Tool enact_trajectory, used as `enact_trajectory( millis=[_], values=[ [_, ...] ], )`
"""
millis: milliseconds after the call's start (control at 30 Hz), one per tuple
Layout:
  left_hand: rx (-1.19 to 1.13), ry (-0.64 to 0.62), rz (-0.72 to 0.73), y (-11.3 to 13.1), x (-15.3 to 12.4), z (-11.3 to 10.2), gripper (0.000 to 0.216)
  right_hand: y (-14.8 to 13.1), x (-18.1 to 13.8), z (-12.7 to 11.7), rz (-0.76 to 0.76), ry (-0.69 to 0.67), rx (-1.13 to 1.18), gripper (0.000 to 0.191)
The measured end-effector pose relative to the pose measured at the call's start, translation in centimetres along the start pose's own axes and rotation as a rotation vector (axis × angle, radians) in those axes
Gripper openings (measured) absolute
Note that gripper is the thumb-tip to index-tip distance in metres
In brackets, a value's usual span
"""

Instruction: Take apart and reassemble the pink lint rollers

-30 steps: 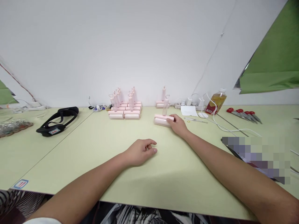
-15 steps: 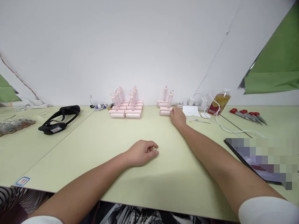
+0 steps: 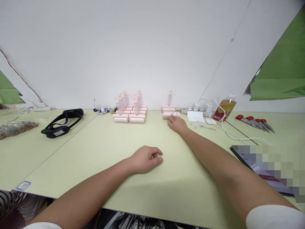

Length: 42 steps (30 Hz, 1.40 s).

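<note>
My right hand (image 3: pixel 178 124) reaches to the front pink lint roller (image 3: pixel 168 114) of the right-hand group, its fingers closed at the roller's near side. That roller looks slightly blurred, and my hand covers part of it. Behind it lies another pink lint roller (image 3: pixel 168 108) with its clear-and-pink handle (image 3: pixel 170 98) standing up. To the left, a cluster of similar lint rollers (image 3: pixel 136 119) is set in two columns, handles upright with heart-shaped loops. My left hand (image 3: pixel 144 159) rests on the tabletop, thumb and fingers loosely curved apart, with nothing in it.
Black headgear with a strap (image 3: pixel 62 122) lies at left. On the right are white paper (image 3: pixel 195 116), a thin metal tool (image 3: pixel 203 126), white cables (image 3: pixel 234 137), a drink bottle (image 3: pixel 224 108), several red-capped tools (image 3: pixel 256 122) and a dark tablet-like device (image 3: pixel 252 168).
My right hand has shifted slightly left and toward me at the front right lint roller. Its handle, upright before, no longer stands up. My left hand keeps its pose.
</note>
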<state>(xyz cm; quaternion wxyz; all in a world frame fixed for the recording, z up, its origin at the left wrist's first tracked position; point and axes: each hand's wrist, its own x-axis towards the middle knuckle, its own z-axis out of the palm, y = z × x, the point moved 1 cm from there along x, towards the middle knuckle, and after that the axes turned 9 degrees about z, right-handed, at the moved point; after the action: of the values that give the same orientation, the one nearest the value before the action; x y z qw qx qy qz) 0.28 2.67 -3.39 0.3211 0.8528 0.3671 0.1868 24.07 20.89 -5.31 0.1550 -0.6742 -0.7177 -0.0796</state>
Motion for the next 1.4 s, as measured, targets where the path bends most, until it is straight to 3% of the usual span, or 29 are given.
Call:
enact_trajectory(
  millis=[233, 567, 800, 1067, 1233, 1400],
  values=[
    [0.007, -0.022, 0.002, 0.1, -0.2, -0.2, 0.038, -0.6, 1.4, 0.3, 0.089, 0.031, -0.035, 0.039],
    [0.026, -0.022, 0.01, 0.4, -0.2, -0.2, 0.038, -0.6, 4.3, 0.8, 0.051, 0.151, 0.005, 0.037],
    [0.015, -0.024, 0.004, 0.3, -0.2, -0.1, 0.038, -0.6, 3.6, 1.7, 0.069, 0.201, 0.072, 0.038],
    [0.039, -0.024, 0.008, 0.5, -0.1, -0.1, 0.038, -1.0, 1.9, 1.1, 0.028, 0.218, 0.137, 0.036],
    [0.067, -0.017, 0.003, 0.6, 0.0, 0.0, 0.036, -4.1, 0.2, 0.7, -0.149, 0.209, 0.214, 0.038],
    [0.066, -0.018, 0.037, 0.3, 0.0, 0.2, 0.036, -10.7, -0.6, -0.5, -0.348, 0.158, 0.297, 0.043]
  ],
)
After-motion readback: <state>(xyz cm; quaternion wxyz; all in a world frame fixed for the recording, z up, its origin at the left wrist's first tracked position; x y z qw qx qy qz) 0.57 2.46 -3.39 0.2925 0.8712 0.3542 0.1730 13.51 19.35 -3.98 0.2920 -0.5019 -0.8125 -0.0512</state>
